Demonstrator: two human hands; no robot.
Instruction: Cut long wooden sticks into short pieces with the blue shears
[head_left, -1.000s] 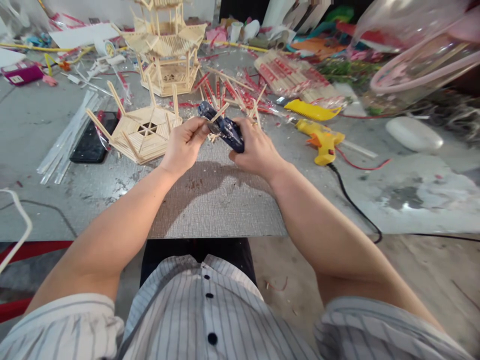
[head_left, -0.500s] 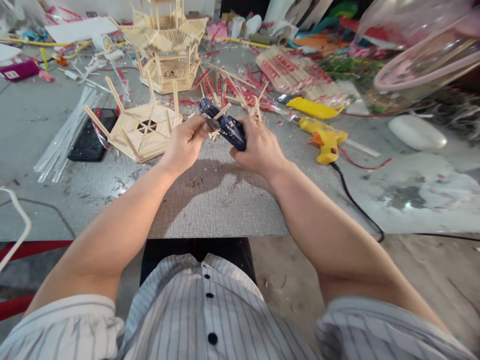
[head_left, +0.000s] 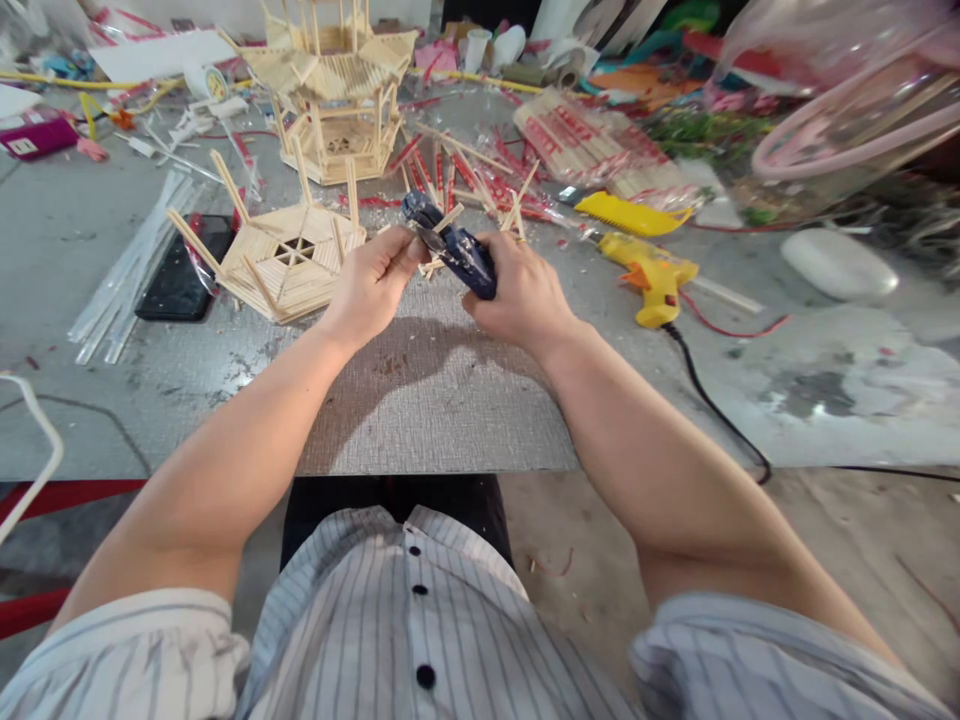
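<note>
My right hand (head_left: 521, 285) is closed around the handles of a dark blue hand cutter (head_left: 469, 258), held above the grey table. Between the fingertips of my left hand (head_left: 379, 280) is a thin wooden stick (head_left: 450, 218), whose pale end sticks out past the cutter's jaws; the rest is hidden by the fingers and tool. Just left of my left hand lies a hexagonal base of wooden sticks (head_left: 259, 262) with several upright posts. Behind it stands a tiered stick pavilion (head_left: 337, 110).
A yellow glue gun (head_left: 656, 285) with a black cord lies to the right, near a yellow-handled tool (head_left: 634, 213) and a white mouse (head_left: 836, 265). Clear glue sticks (head_left: 127, 270) and a black phone (head_left: 184, 280) are at left. Packed sticks (head_left: 585, 140) lie behind.
</note>
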